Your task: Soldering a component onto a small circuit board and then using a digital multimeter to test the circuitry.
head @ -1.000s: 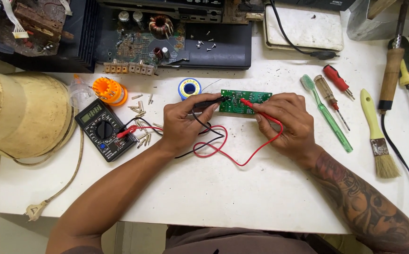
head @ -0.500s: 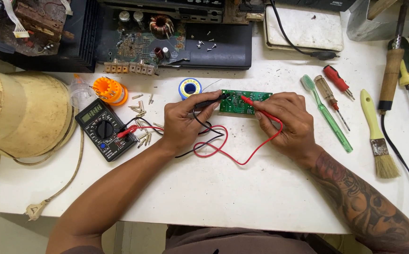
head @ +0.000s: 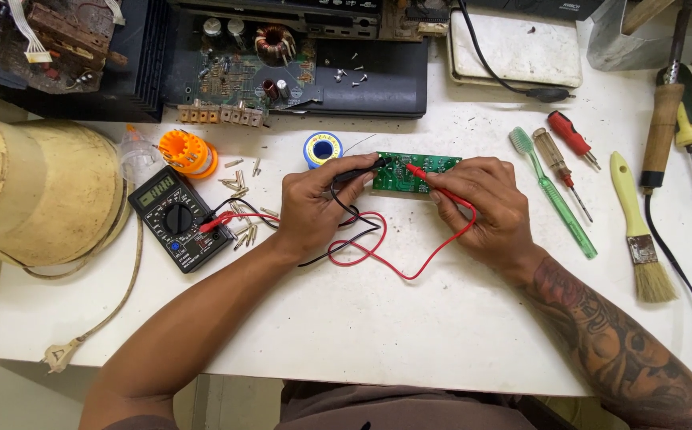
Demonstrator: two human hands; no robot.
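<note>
A small green circuit board (head: 409, 170) lies flat on the white table (head: 409, 334). My left hand (head: 314, 203) grips a black test probe (head: 358, 169) whose tip touches the board's left end. My right hand (head: 485, 207) grips a red test probe (head: 433, 179) with its tip on the board's middle. Red and black leads (head: 370, 247) loop across the table to a black multimeter (head: 180, 219) at the left.
Orange bit holder (head: 189, 153), loose screws (head: 242, 211) and solder spool (head: 322, 149) lie near the meter. A big yellowish wire roll (head: 35, 191) stands left. Opened electronics chassis (head: 282, 56) at the back. Green toothbrush (head: 553, 191), red screwdrivers (head: 573, 139), paintbrush (head: 639, 231) and soldering iron (head: 661, 131) lie right.
</note>
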